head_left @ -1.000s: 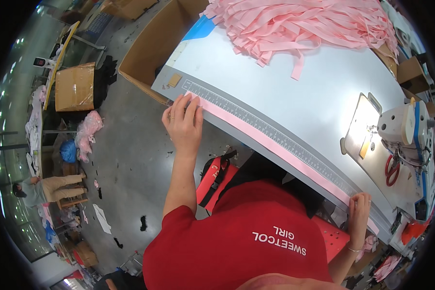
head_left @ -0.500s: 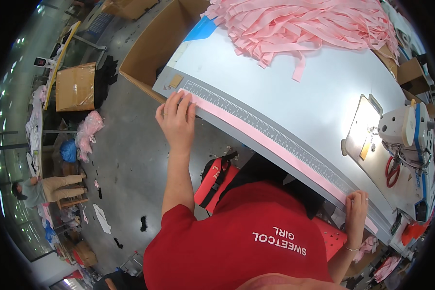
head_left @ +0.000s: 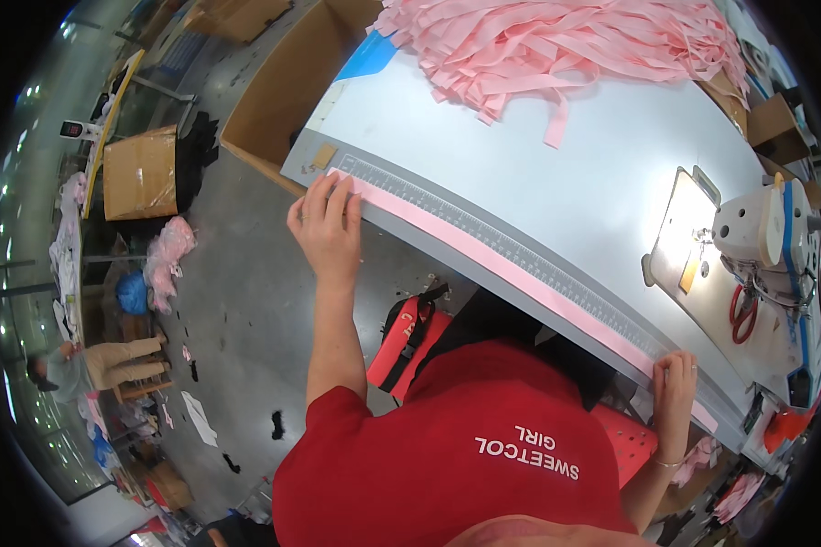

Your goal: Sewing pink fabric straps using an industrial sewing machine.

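A long pink fabric strip (head_left: 447, 228) lies stretched along the near edge of the table (head_left: 611, 155), beside a printed measuring scale (head_left: 429, 196). My left hand (head_left: 328, 228) is at the strip's left end, its fingers bent over it at the edge. Toward the other end, my right hand (head_left: 673, 392) pinches the strip, and a short tail of it sticks out past my fingers. My left thumb is partly hidden. Farther back on the table lies a big heap of similar pink strips (head_left: 556, 46).
On the right stand a white sewing machine (head_left: 753, 228) with its lamp lit and red-handled scissors (head_left: 744, 314). An open cardboard box (head_left: 265, 100) adjoins the table's left end. Below the edge hangs a red bag (head_left: 406, 351). Far left, a person (head_left: 91, 365) stands.
The view has shifted slightly. Both hands keep their places on the strip, which still lies along the scale.
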A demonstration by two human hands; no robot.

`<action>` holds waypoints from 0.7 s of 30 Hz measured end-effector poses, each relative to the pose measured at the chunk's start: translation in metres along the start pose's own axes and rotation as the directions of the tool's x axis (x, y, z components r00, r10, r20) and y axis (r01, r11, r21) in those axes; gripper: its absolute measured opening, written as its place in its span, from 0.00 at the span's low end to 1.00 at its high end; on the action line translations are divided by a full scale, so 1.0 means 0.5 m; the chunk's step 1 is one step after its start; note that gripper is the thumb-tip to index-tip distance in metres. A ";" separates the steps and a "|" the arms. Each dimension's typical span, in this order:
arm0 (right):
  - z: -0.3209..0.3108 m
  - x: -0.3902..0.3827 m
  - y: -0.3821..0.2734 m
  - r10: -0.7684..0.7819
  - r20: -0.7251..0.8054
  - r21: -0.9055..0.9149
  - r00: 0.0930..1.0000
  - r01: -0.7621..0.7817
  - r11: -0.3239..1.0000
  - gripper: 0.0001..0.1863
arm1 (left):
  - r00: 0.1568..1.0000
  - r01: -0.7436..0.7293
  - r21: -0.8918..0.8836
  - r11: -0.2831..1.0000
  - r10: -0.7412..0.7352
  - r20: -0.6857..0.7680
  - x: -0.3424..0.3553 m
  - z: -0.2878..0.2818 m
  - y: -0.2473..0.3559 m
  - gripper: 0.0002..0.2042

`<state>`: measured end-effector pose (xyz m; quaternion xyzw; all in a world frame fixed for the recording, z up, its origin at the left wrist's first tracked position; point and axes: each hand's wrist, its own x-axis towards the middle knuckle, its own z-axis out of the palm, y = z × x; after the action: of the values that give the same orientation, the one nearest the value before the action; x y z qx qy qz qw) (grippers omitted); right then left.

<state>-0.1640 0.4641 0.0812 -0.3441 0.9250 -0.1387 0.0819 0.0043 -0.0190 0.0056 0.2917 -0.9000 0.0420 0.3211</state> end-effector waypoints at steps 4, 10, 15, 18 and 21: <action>-0.004 -0.003 0.004 -0.004 -0.011 -0.011 1.000 0.004 1.000 0.06 | 0.999 0.001 -0.040 0.999 0.000 0.037 0.000 0.017 0.000 0.11; 0.009 0.005 0.014 -0.054 -0.048 -0.017 0.997 0.054 0.998 0.08 | 0.977 -0.200 0.005 0.980 0.200 -0.079 0.016 -0.001 -0.049 0.10; 0.014 0.013 0.016 -0.109 -0.116 -0.059 0.987 0.103 0.993 0.07 | 0.972 -0.223 0.014 0.975 0.223 -0.068 0.014 0.018 -0.064 0.10; 0.014 -0.006 0.022 -0.068 -0.098 -0.088 0.993 0.060 0.994 0.06 | 0.972 -0.225 -0.014 0.974 0.223 -0.077 0.016 0.028 -0.040 0.11; 0.017 -0.010 0.024 -0.089 -0.132 -0.092 0.987 0.077 0.993 0.06 | 0.975 -0.216 -0.025 0.976 0.214 -0.068 0.017 0.032 -0.037 0.11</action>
<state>-0.1656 0.4742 0.0699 -0.3753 0.9184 -0.1250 -0.0020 0.0003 -0.0427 -0.0042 0.1859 -0.9161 0.0714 0.3481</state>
